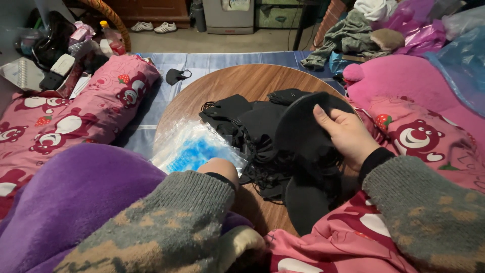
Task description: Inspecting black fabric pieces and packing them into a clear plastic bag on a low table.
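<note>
Closest to you, your two grey-brown fuzzy sleeves (166, 222) fill the bottom of the view, with a purple blanket (70, 197) bunched over your left side and a pink bear-print quilt (343, 242) across your lap. Your right hand (346, 134) is closed around a stack of black face masks (303, 126), thumb on the front face and fingers wrapped behind, holding the stack tilted on edge above the round wooden table (242, 83). Your left hand (220, 169) is mostly hidden behind its sleeve; only the wrist and back of it show, resting at the edge of a clear plastic bag (194, 146) with blue printing that lies flat on the table. You cannot tell whether those fingers are curled or spread.

Between the bag and the held stack lies a loose heap of more black masks (242, 119), their ear loops tangled over the wood, touching the bag's right edge. Another dark mask stack (305, 202) sits at the table's near rim, below your right hand.

One single black mask (177, 76) lies apart on the blue striped mat (212, 60) beyond the table. A rolled pink bear-print bolster (76, 116) lies to the left, and a pile of clothes (348, 38) rises at the far right.
</note>
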